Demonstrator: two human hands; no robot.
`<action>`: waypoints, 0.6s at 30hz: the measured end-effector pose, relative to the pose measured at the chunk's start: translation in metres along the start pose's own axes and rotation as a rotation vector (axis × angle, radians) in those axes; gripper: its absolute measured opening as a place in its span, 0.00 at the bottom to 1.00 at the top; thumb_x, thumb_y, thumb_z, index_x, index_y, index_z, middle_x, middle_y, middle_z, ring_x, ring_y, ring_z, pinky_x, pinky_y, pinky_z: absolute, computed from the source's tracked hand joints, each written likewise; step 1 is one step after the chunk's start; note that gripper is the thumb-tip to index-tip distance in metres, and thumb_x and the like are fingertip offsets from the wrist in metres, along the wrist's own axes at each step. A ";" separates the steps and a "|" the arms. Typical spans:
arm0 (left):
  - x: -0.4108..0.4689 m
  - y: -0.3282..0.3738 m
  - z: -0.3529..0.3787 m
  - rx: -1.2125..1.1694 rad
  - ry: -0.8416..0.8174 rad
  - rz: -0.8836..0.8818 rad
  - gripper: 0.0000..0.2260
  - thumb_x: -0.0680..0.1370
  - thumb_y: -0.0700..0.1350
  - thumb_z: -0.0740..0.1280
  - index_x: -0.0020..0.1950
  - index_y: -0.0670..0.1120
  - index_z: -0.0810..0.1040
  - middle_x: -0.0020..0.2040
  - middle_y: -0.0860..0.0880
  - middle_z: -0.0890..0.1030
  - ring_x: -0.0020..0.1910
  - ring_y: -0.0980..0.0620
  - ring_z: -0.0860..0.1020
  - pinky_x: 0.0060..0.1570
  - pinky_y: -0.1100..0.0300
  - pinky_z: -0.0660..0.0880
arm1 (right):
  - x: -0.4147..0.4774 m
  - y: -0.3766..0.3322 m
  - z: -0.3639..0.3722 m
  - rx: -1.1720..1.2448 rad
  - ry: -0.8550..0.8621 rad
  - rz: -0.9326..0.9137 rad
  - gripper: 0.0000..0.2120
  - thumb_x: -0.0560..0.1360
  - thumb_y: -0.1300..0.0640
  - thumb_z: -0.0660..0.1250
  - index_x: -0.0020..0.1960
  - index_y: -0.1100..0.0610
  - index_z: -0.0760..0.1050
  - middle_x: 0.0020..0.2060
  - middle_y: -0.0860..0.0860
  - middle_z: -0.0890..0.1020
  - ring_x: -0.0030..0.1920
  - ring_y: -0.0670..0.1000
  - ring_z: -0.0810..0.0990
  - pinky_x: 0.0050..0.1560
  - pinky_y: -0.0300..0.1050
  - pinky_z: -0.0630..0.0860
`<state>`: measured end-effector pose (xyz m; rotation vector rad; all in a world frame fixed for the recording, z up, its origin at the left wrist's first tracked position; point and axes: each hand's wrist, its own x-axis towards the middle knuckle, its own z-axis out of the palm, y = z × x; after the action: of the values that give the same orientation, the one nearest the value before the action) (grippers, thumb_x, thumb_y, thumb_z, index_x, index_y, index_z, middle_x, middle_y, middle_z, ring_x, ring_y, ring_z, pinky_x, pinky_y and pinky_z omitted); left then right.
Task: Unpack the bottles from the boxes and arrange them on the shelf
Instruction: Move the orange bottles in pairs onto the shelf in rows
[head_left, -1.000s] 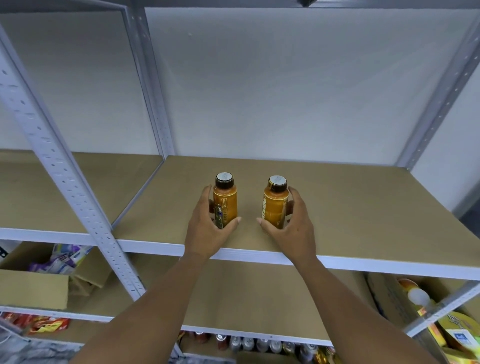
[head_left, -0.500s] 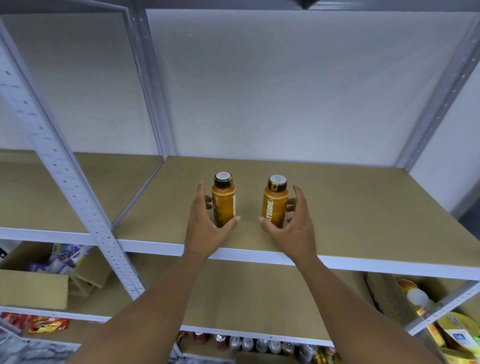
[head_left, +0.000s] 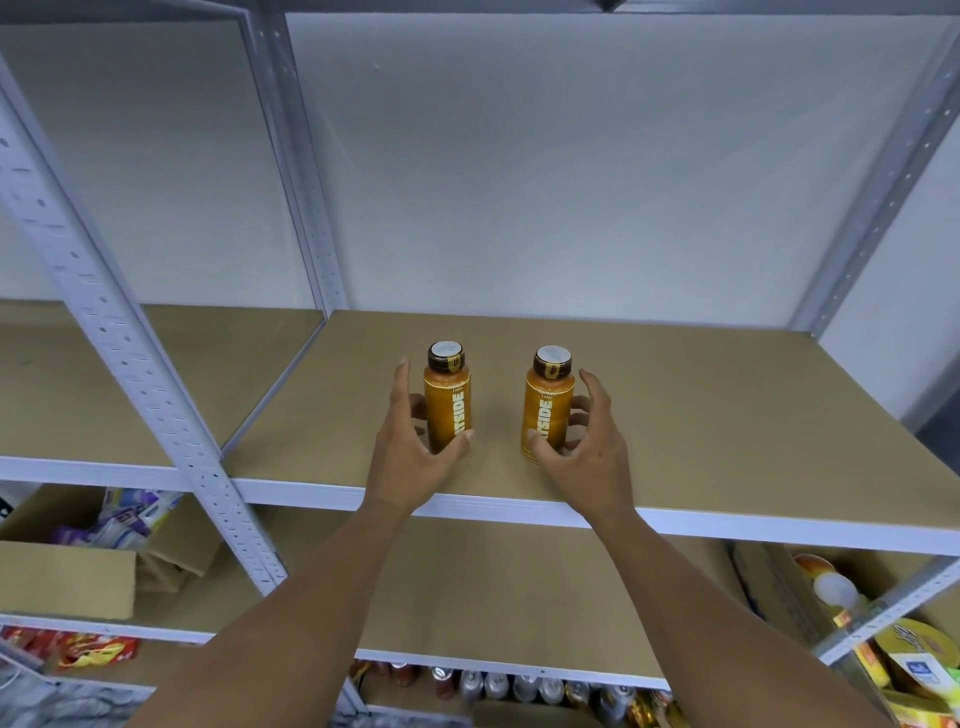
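Two orange bottles with dark caps and white lettering stand upright side by side on the brown shelf board (head_left: 701, 415), near its front edge. My left hand (head_left: 415, 457) curls round the left bottle (head_left: 448, 397), thumb on its lower front, fingers behind it and the index finger raised alongside. My right hand (head_left: 587, 452) holds the right bottle (head_left: 548, 402) loosely, with the thumb on its lower front and spread fingers touching its right side. Both labels face me.
White perforated metal posts (head_left: 119, 332) frame the shelf bays. One shelf down, a cardboard box (head_left: 67, 577) with packets sits at the left and a box (head_left: 779, 587) of yellow items at the right. Several cans (head_left: 519, 686) line the shelf below that.
Both bottles have been turned so their white lettering faces me and have slid slightly back on the shelf. My fingers have loosened and spread around them.
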<state>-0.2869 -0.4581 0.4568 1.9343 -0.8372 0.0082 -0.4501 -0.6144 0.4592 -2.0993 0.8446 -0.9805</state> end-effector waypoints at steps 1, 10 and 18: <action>0.000 0.000 0.000 0.005 -0.011 0.003 0.54 0.71 0.55 0.80 0.81 0.63 0.41 0.71 0.50 0.74 0.57 0.56 0.76 0.53 0.61 0.74 | 0.000 0.000 0.000 0.003 -0.008 0.000 0.45 0.71 0.45 0.78 0.78 0.41 0.55 0.58 0.39 0.74 0.45 0.39 0.79 0.48 0.39 0.78; -0.005 0.006 0.000 0.017 -0.171 0.124 0.52 0.74 0.57 0.77 0.77 0.73 0.36 0.74 0.50 0.73 0.64 0.52 0.78 0.60 0.50 0.80 | -0.001 -0.004 0.001 0.014 -0.157 -0.067 0.44 0.72 0.43 0.78 0.79 0.41 0.56 0.67 0.47 0.77 0.54 0.45 0.79 0.46 0.29 0.75; -0.006 0.010 -0.003 0.012 -0.228 0.152 0.49 0.76 0.57 0.75 0.75 0.75 0.36 0.76 0.50 0.72 0.65 0.51 0.78 0.61 0.53 0.80 | -0.001 -0.005 -0.001 0.041 -0.200 -0.092 0.44 0.71 0.42 0.78 0.79 0.40 0.55 0.66 0.48 0.79 0.54 0.45 0.81 0.51 0.39 0.82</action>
<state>-0.2963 -0.4555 0.4641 1.9018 -1.1362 -0.1189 -0.4502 -0.6111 0.4630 -2.1740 0.6276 -0.8110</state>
